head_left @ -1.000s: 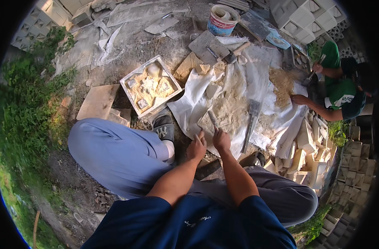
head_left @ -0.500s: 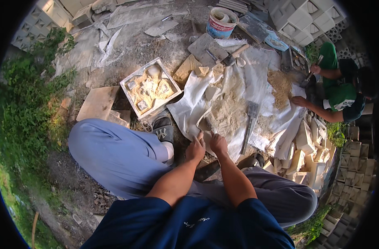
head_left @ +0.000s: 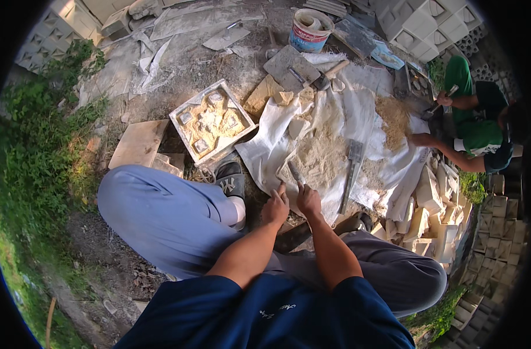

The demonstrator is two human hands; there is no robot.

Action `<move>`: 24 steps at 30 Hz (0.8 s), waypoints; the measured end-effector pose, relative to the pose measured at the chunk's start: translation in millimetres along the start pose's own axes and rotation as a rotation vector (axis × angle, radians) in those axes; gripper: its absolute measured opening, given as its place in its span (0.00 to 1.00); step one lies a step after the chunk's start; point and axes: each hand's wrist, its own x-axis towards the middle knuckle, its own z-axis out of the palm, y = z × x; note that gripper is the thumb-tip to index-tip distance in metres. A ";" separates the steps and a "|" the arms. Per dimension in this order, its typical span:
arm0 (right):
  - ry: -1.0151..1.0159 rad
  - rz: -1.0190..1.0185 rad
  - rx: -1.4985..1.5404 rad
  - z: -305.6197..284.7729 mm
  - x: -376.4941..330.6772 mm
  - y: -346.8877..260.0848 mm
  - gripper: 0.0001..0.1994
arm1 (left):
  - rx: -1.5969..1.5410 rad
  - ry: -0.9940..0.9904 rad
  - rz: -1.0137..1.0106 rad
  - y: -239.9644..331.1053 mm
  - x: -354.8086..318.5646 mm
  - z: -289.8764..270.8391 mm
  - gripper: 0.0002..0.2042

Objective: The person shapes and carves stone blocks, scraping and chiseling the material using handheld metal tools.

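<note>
I sit on the ground with both hands close together over a white sack cloth (head_left: 277, 136) dusted with pale stone powder. My right hand (head_left: 308, 199) is closed around a thin dark tool (head_left: 295, 172) whose tip points at a small flat stone piece (head_left: 287, 174) on the cloth. Just to its left, my left hand (head_left: 275, 207) has its fingertips down at the near edge of that piece. Whether it grips the stone is unclear.
A square mould tray (head_left: 213, 121) with carved stone lies to the left, and a long flat tool (head_left: 351, 168) rests on the cloth. A bucket (head_left: 309, 29) and blocks stand at the back. Another person (head_left: 480, 125) works at the right, beside stacked stone pieces (head_left: 434, 215).
My hands have shifted only slightly over the stone piece. The tool's angle changes a little. The other person's arms have moved a bit.
</note>
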 end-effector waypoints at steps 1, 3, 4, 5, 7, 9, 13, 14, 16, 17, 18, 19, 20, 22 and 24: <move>-0.001 -0.039 -0.004 -4.3 0.4 0.1 0.27 | -0.007 0.004 0.014 3.6 -3.3 -2.9 0.18; -0.044 -0.029 -0.058 -2.8 0.8 4.3 0.27 | -0.009 -0.008 -0.001 2.1 -1.7 0.7 0.18; -0.080 -0.027 -0.107 -1.5 4.4 3.1 0.27 | -0.008 -0.009 -0.011 0.3 3.2 1.5 0.18; -0.071 0.020 -0.124 1.0 0.5 1.5 0.28 | -0.010 -0.004 -0.011 -2.4 3.7 3.0 0.18; -0.028 -0.003 -0.119 4.7 0.1 5.7 0.27 | 0.017 0.011 0.024 -8.2 -0.2 5.4 0.18; 0.026 -0.021 -0.087 7.2 1.3 9.8 0.27 | 0.024 0.020 0.015 -7.2 2.7 8.9 0.18; 0.050 -0.079 0.032 -4.0 2.6 0.3 0.26 | -0.001 0.012 -0.006 -5.7 4.7 9.1 0.18; 0.047 -0.077 0.028 -1.5 1.3 4.4 0.26 | -0.003 0.009 -0.009 -5.6 2.5 9.3 0.18; -0.055 -0.038 -0.136 3.1 0.2 7.3 0.27 | -0.011 0.007 -0.001 -6.0 3.5 6.5 0.18; -0.067 0.001 -0.151 4.6 0.1 7.5 0.28 | -0.013 0.011 0.003 -4.4 4.7 5.7 0.18; -0.062 -0.002 -0.150 3.8 3.7 8.1 0.28 | -0.005 0.001 0.000 -3.1 4.4 5.1 0.18; -0.070 0.006 -0.122 2.8 2.0 7.0 0.28 | 0.006 -0.014 -0.009 -3.9 1.9 4.0 0.19; -0.078 0.014 -0.093 2.1 0.3 6.1 0.28 | 0.008 -0.015 -0.012 -4.0 0.8 3.2 0.19; -0.035 -0.027 -0.059 1.2 -0.6 5.0 0.26 | -0.006 -0.008 -0.014 -3.7 -1.1 2.9 0.19; 0.039 -0.142 0.027 0.4 2.7 4.2 0.25 | -0.015 -0.003 -0.003 -4.5 1.9 1.8 0.18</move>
